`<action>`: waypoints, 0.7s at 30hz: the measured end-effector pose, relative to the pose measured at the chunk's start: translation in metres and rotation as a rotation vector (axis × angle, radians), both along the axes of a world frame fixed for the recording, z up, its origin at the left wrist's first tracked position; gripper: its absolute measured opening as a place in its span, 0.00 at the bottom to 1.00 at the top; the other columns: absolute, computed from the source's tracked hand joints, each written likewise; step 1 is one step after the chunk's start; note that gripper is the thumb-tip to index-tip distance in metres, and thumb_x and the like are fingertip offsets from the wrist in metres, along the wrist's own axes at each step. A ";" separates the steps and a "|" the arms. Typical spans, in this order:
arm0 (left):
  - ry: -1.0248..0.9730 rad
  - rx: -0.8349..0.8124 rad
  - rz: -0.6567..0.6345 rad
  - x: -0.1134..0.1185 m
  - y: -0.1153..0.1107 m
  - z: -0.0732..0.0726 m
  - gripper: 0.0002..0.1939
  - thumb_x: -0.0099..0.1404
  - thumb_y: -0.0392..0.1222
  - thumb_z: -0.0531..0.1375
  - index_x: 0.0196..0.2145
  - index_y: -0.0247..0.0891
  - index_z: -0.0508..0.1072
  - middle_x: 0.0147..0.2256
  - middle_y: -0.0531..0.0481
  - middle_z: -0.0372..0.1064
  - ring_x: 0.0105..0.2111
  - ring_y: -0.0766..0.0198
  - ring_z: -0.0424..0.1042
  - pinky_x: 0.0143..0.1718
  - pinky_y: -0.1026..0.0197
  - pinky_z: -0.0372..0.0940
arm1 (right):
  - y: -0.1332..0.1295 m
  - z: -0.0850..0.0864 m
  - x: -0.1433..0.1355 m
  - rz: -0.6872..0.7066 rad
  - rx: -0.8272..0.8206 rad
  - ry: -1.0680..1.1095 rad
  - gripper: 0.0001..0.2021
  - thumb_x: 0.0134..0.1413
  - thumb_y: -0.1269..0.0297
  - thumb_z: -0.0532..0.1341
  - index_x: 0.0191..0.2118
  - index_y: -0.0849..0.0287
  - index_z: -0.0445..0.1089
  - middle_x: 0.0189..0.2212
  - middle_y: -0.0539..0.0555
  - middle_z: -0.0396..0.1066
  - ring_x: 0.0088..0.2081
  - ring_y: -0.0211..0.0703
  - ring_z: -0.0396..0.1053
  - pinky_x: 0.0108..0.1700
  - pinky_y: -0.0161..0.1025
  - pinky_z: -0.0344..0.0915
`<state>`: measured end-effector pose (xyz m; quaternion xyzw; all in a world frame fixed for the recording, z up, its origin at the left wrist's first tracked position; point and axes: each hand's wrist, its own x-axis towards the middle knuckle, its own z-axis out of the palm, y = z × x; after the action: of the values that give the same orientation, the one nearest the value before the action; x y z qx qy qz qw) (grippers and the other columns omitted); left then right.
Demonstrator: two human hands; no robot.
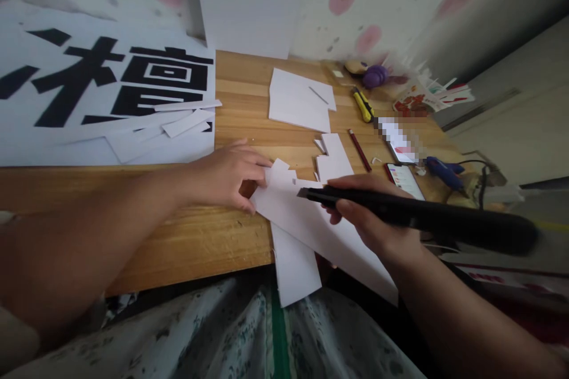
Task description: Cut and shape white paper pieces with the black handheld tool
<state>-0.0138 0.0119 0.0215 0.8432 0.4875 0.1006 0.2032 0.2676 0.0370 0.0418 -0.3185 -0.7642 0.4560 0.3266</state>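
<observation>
My right hand (373,219) grips a thick black cutter (427,213), its short blade pointing left over a white foam board piece (306,213). That piece lies aslant across the table's front edge, with notches cut in its far side. At its left end, the curled fingers and thumb of my left hand (226,177) hold it. A white strip (296,272) sticks out from beneath it, past the table edge. Just beyond, another notched white piece (335,157) lies with small scraps beside it. Whether the blade touches the board I cannot tell.
At left, a printed sheet (18,142) with large black characters carries loose white strips (189,122). Further back lies a white board (296,100). Right of it are a yellow utility knife (363,105), a dark red pencil (360,150), two phones and a blue glue gun (444,172).
</observation>
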 end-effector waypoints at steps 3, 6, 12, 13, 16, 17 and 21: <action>0.006 -0.057 -0.001 0.003 -0.001 0.001 0.17 0.53 0.44 0.73 0.39 0.42 0.76 0.61 0.44 0.63 0.62 0.52 0.59 0.67 0.35 0.39 | 0.014 -0.007 -0.016 0.073 -0.069 -0.011 0.08 0.56 0.62 0.66 0.42 0.54 0.75 0.28 0.49 0.75 0.23 0.37 0.71 0.26 0.36 0.71; 0.003 -0.061 -0.025 0.003 -0.001 0.000 0.16 0.55 0.43 0.72 0.40 0.43 0.75 0.62 0.43 0.60 0.64 0.52 0.57 0.67 0.35 0.39 | 0.018 -0.015 -0.023 0.078 -0.050 -0.056 0.08 0.56 0.63 0.66 0.42 0.55 0.74 0.28 0.49 0.75 0.25 0.36 0.71 0.28 0.36 0.71; -0.017 -0.013 -0.054 0.000 -0.003 -0.004 0.16 0.57 0.41 0.71 0.44 0.44 0.76 0.64 0.43 0.58 0.65 0.53 0.54 0.66 0.46 0.50 | 0.021 -0.020 -0.023 0.085 0.047 -0.146 0.09 0.56 0.64 0.66 0.43 0.54 0.74 0.37 0.53 0.79 0.35 0.42 0.77 0.35 0.39 0.74; -0.010 -0.017 -0.054 0.000 -0.003 -0.003 0.16 0.58 0.41 0.70 0.44 0.44 0.76 0.64 0.43 0.57 0.65 0.52 0.54 0.65 0.47 0.51 | 0.021 -0.021 -0.023 0.096 0.065 -0.149 0.09 0.56 0.64 0.65 0.44 0.53 0.75 0.38 0.53 0.79 0.36 0.43 0.77 0.37 0.39 0.75; 0.014 -0.038 -0.051 0.001 -0.004 -0.002 0.16 0.59 0.42 0.70 0.45 0.45 0.76 0.64 0.43 0.56 0.66 0.52 0.53 0.65 0.48 0.53 | 0.023 -0.022 -0.022 0.121 0.115 -0.156 0.10 0.57 0.65 0.65 0.45 0.52 0.75 0.41 0.52 0.79 0.40 0.43 0.77 0.41 0.41 0.75; 0.018 -0.043 -0.051 0.000 -0.004 -0.001 0.16 0.59 0.43 0.69 0.45 0.45 0.76 0.64 0.43 0.56 0.66 0.51 0.53 0.65 0.48 0.53 | 0.023 -0.023 -0.021 0.121 0.129 -0.163 0.10 0.57 0.65 0.65 0.45 0.52 0.75 0.41 0.52 0.79 0.40 0.44 0.77 0.42 0.41 0.75; 0.020 -0.023 -0.070 0.000 -0.005 -0.001 0.15 0.60 0.42 0.69 0.45 0.44 0.75 0.65 0.43 0.55 0.66 0.51 0.52 0.65 0.46 0.52 | 0.024 -0.021 -0.023 0.118 0.190 -0.209 0.09 0.57 0.64 0.65 0.44 0.52 0.75 0.39 0.52 0.79 0.39 0.43 0.78 0.42 0.39 0.75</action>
<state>-0.0139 0.0071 0.0207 0.8582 0.4610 0.0796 0.2114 0.2450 0.0607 0.0205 -0.2867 -0.8511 0.3644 0.2465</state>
